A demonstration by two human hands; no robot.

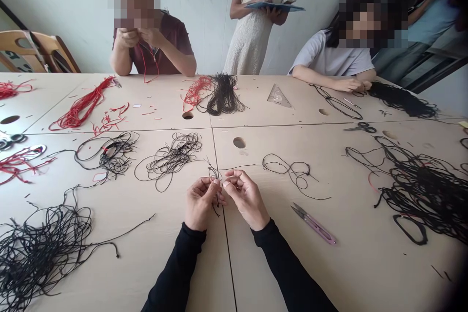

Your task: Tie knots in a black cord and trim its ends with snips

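Between thumb and finger, my left hand pinches a thin black cord whose loops and ends stick out above and below the fingers. My right hand is closed at the same spot, thumb against fingers, on part of this cord; its exact grip is partly hidden. Beyond my hands to the right lies a loose looped black cord. A tangle of thin black cord rests to the far left of them. Thread snips with pinkish handles lie right of my right hand.
Black cord heaps lie at left and right. Across the table are red cords, a black bundle, a set square and scissors. Two people sit opposite; another stands writing on a blue clipboard.
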